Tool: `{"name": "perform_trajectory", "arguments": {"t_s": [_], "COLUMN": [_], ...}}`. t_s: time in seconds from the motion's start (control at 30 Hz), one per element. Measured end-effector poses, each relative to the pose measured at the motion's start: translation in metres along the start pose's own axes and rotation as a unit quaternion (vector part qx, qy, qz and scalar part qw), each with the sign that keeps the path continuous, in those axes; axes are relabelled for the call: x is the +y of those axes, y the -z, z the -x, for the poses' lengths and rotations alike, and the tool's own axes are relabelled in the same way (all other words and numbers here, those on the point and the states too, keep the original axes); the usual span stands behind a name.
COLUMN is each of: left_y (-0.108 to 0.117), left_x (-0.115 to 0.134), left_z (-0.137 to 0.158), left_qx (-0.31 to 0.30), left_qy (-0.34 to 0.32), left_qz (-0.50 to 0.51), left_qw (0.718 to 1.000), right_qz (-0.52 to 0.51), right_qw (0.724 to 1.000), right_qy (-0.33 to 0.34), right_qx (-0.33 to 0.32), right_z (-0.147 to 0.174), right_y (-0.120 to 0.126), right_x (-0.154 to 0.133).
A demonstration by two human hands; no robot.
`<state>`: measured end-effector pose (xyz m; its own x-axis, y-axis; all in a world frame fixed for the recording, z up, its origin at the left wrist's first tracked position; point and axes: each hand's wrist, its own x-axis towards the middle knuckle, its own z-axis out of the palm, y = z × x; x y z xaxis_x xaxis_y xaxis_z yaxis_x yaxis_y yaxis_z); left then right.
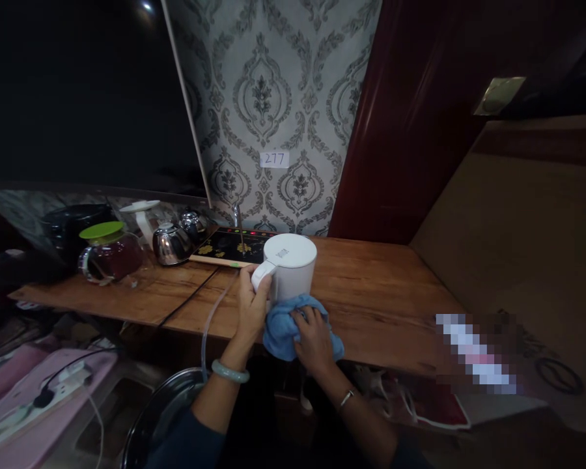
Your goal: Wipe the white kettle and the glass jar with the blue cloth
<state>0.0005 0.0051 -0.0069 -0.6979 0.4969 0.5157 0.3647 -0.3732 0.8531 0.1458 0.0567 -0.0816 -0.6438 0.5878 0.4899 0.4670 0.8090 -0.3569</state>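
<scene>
A white electric kettle (293, 277) with a flat lid stands upright over the front part of the wooden table. My left hand (252, 303) is closed around its handle (264, 275). A blue cloth (282, 333) is bunched against the lower front of the kettle and hides its base. Fingers of my right hand (316, 339) press into that cloth and grip it. Whether the kettle rests on the tabletop or is lifted a little, I cannot tell.
Behind the kettle lies a black tea stove panel (224, 246) with a tap. Steel kettles (172, 243) and a green-lidded glass jug (114, 257) stand left. A cardboard box (517, 247) borders the right; a metal pot (163, 410) sits below the table edge (381, 355).
</scene>
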Motion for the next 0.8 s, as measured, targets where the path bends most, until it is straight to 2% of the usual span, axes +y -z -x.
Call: {"name": "perform_trajectory", "arguments": {"t_s": [0.1, 0.17, 0.23, 0.33, 0.4, 0.47, 0.53, 0.6, 0.63, 0.7, 0.77, 0.8], "left_y": [0.000, 0.001, 0.007, 0.025, 0.041, 0.054, 0.062, 0.063, 0.064, 0.066, 0.072, 0.077], "left_x": [0.001, 0.003, 0.005, 0.005, 0.005, 0.008, 0.015, 0.023, 0.027, 0.033, 0.036, 0.037], "left_z": [-0.001, 0.000, 0.004, 0.025, 0.049, 0.076, 0.100, 0.117, 0.121, 0.119, 0.104, 0.092], "left_qx": [-0.018, -0.032, -0.021, 0.054, 0.080, 0.019, -0.086, -0.132, -0.120, -0.057, 0.013, 0.043], "left_qy": [0.008, 0.011, -0.005, -0.030, -0.004, 0.063, 0.123, 0.167, 0.189, 0.242, 0.280, 0.280], "left_qz": [0.001, -0.002, -0.019, -0.070, -0.081, -0.048, 0.013, 0.057, 0.067, 0.071, 0.072, 0.072], "left_qw": [1.000, 0.999, 1.000, 0.996, 0.994, 0.997, 0.989, 0.975, 0.972, 0.966, 0.957, 0.956], "right_qz": [-0.038, -0.113, -0.205, -0.312, -0.348, -0.368, -0.386, -0.399, -0.400, -0.390, -0.371, -0.363], "right_qw": [0.996, 0.990, 0.976, 0.950, 0.937, 0.930, 0.922, 0.915, 0.913, 0.911, 0.909, 0.911], "right_qy": [-0.020, -0.027, -0.030, -0.025, -0.019, -0.005, 0.026, 0.061, 0.078, 0.115, 0.149, 0.157], "right_qx": [-0.072, -0.084, -0.062, -0.012, 0.002, 0.005, 0.001, -0.012, -0.026, -0.073, -0.114, -0.114], "right_z": [0.006, 0.006, 0.007, 0.013, 0.020, 0.027, 0.030, 0.030, 0.028, 0.022, 0.014, 0.009], "right_y": [0.004, 0.009, 0.015, 0.027, 0.034, 0.039, 0.042, 0.044, 0.045, 0.051, 0.059, 0.064], "right_x": [0.006, 0.011, 0.015, 0.014, 0.006, -0.009, -0.029, -0.049, -0.057, -0.069, -0.071, -0.068]}}
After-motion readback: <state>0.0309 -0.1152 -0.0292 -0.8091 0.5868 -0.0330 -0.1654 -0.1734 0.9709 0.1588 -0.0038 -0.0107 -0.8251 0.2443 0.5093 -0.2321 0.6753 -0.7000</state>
